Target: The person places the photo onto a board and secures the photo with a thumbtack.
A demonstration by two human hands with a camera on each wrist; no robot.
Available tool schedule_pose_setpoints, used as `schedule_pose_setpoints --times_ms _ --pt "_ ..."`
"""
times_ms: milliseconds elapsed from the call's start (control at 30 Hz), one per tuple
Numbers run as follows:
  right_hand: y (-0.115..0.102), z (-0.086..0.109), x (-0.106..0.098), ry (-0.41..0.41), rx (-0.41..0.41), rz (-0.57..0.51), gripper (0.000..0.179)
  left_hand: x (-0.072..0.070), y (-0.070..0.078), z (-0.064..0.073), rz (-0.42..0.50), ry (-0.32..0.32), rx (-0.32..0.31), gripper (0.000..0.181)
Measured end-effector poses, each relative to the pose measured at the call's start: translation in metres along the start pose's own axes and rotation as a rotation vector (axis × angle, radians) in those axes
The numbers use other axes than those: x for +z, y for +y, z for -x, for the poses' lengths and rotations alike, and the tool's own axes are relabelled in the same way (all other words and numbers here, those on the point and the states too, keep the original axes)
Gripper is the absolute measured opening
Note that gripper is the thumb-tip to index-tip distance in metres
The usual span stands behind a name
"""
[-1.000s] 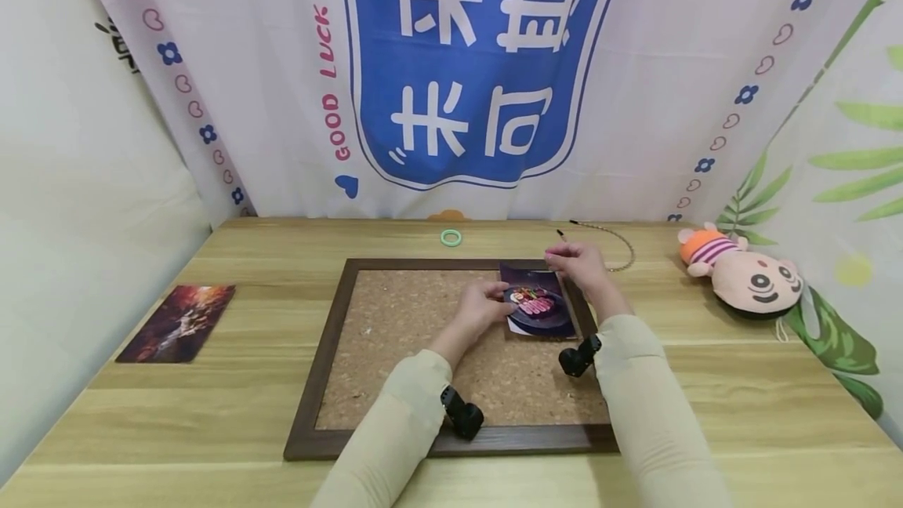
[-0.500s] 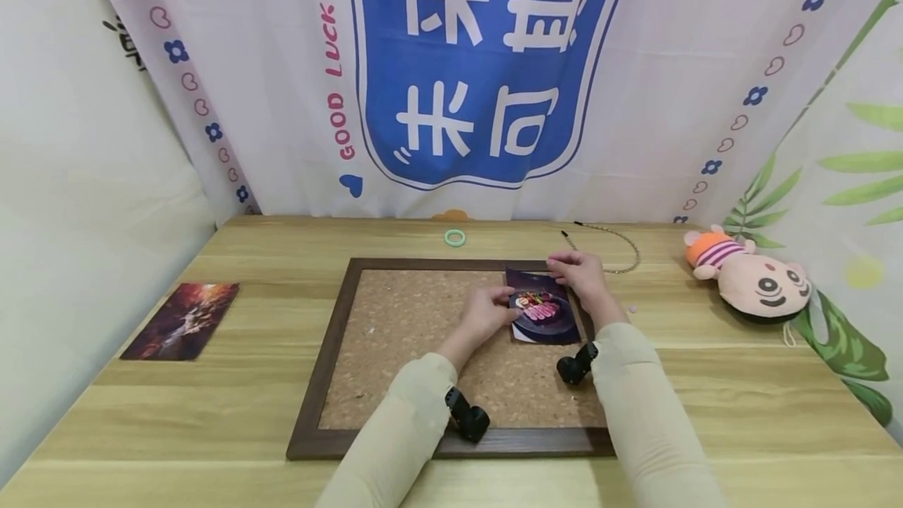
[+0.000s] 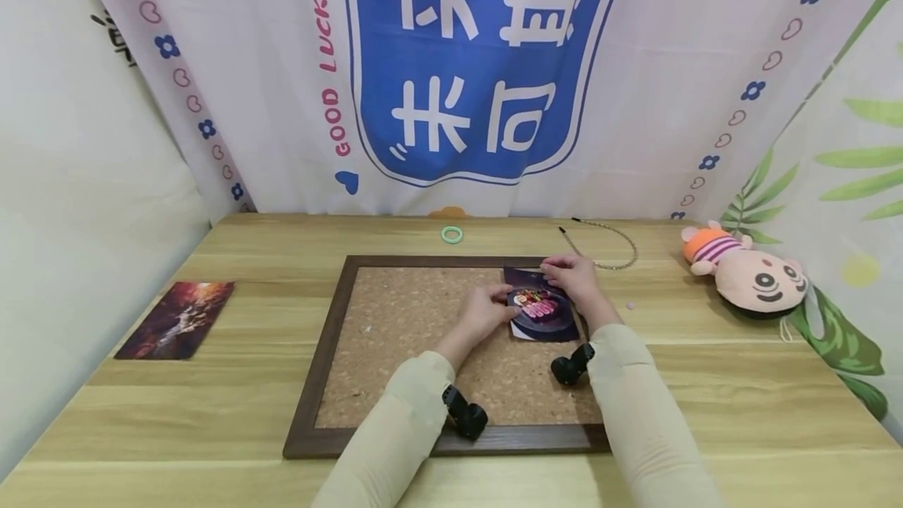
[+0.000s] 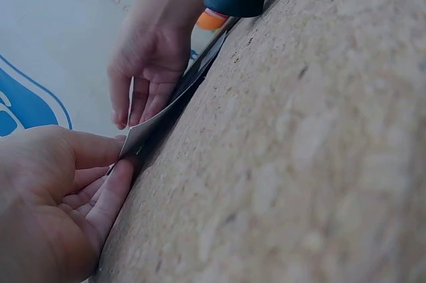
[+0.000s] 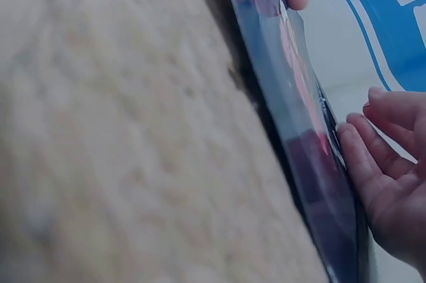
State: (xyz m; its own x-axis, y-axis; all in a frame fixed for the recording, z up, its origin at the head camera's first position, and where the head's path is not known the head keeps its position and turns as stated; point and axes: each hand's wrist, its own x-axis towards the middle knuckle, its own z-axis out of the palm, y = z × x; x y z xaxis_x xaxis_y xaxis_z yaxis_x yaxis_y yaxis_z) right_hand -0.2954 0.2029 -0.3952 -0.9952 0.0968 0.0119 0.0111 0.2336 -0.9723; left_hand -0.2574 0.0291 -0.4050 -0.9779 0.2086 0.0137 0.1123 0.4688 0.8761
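Observation:
My left hand [image 3: 483, 312] pinches the left edge of a photo print [image 3: 550, 312], thumb on its front; the print shows sliced meat on a dark plate. It lies over the upper right part of a cork board [image 3: 409, 343] with a brown frame. In the left wrist view the print's edge [image 4: 156, 123] bows up from the cork beside my left thumb. My right hand [image 3: 574, 281] has thumb and fingertips drawn together at the print's upper right edge, by the frame. Those fingertips hide the small pink thing they held a second ago. In the right wrist view my right fingers [image 5: 366, 156] lie along the print's edge.
Left of the board lies another print [image 3: 176, 320] in dark red tones. Behind the board are a green ring [image 3: 451, 235] and a beaded cord [image 3: 621, 241]. A small pink dot [image 3: 630, 306] sits right of my right wrist. A plush doll [image 3: 748, 273] lies at the right.
The pink thing at my right fingertips has gone from sight, and this hand has shifted slightly down along the print. A pink dot on the table right of the wrist has come into view.

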Motion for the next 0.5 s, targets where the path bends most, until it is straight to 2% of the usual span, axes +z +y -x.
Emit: schedule_pose_setpoints --times_ms 233,500 --pt "0.0079 -0.0023 0.0042 0.061 -0.077 0.249 0.02 -0.0012 0.0001 -0.001 0.006 -0.02 0.002 0.04" --pt "0.0094 0.0013 0.0065 0.094 -0.142 0.347 0.02 -0.0021 0.0024 0.0026 -0.045 -0.03 0.042 0.039"
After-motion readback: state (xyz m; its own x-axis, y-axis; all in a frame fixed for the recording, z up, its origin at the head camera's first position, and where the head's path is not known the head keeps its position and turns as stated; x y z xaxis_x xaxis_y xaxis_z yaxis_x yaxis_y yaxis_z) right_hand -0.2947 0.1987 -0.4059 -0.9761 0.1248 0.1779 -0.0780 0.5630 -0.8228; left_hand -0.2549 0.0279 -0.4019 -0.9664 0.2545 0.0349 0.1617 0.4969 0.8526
